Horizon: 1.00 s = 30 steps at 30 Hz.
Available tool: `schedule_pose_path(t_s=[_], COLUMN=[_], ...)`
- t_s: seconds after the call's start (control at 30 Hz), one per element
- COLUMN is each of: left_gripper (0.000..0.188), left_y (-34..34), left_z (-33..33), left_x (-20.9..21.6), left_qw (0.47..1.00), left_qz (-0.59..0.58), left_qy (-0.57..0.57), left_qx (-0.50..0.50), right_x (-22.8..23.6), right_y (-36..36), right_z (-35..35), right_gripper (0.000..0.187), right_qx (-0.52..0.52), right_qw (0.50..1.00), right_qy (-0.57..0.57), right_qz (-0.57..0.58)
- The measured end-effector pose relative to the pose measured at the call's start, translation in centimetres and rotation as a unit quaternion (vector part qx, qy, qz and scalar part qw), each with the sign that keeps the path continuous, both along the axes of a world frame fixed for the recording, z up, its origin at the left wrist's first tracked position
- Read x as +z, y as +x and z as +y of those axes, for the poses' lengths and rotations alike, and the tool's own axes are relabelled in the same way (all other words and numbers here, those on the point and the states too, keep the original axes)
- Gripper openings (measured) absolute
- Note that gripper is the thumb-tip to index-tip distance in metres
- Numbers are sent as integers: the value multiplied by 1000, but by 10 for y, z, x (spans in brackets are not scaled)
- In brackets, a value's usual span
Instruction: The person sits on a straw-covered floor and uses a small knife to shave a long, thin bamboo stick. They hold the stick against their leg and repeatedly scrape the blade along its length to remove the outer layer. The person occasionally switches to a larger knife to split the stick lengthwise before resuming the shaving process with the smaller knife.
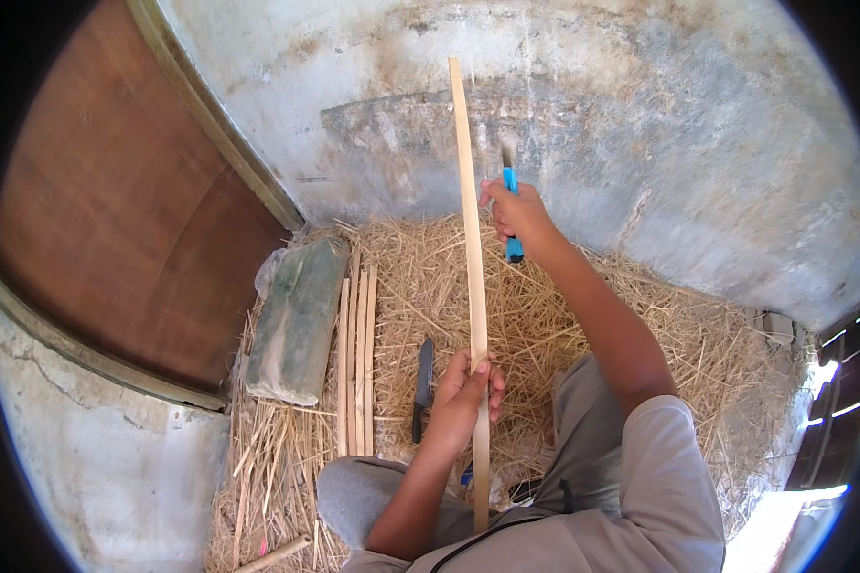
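Note:
A long, pale, flat strip of split wood or bamboo (470,210) stands nearly upright in front of me, its lower end against my lap. My left hand (461,401) is closed around its lower part, thumb pressed on the front. Higher up and just right of the strip, my right hand (521,215) grips a blue utility knife (510,179). The blade points up and looks apart from the strip. Beside my left hand a dark-bladed knife (422,382) lies on the straw.
Several similar strips (357,368) lie side by side at left. Next to them rests a greenish-grey block-shaped bundle (301,325). Loose straw (411,277) covers the floor. A stained wall (583,115) rises ahead, with a brown wooden panel (115,201) at far left.

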<state>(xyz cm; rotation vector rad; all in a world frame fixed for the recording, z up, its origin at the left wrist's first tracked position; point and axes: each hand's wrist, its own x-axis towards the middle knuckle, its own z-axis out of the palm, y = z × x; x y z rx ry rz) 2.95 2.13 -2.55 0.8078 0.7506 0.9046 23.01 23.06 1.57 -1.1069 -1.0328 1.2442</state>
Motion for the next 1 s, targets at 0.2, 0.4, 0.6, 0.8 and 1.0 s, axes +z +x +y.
schedule_pose_path(t_s=[0.2, 0.4, 0.6, 0.8, 1.0], left_gripper=[18, 20, 24, 30, 35], left_y=[2, 2, 0, -9, -1], left_z=[1, -2, 7, 21, 16], left_x=[1, 1, 10, 24, 9], left_qw=[1000, 999, 996, 993, 963], left_qz=[16, -18, -9, 49, 224], left_qy=[-16, 26, 77, 93, 121], left_qx=[12, 4, 38, 54, -84], right_x=[1, 2, 18, 35, 55], right_y=[4, 2, -18, -37, -14], right_z=[-22, -32, -46, -69, -61], right_gripper=[35, 35, 33, 28, 33], right_qx=[-145, -85, 157, 200, 104], right_qw=[899, 904, 938, 974, 970], right_qy=[180, 182, -110, -22, 23], right_qz=[-373, -377, 290, 104, 220])
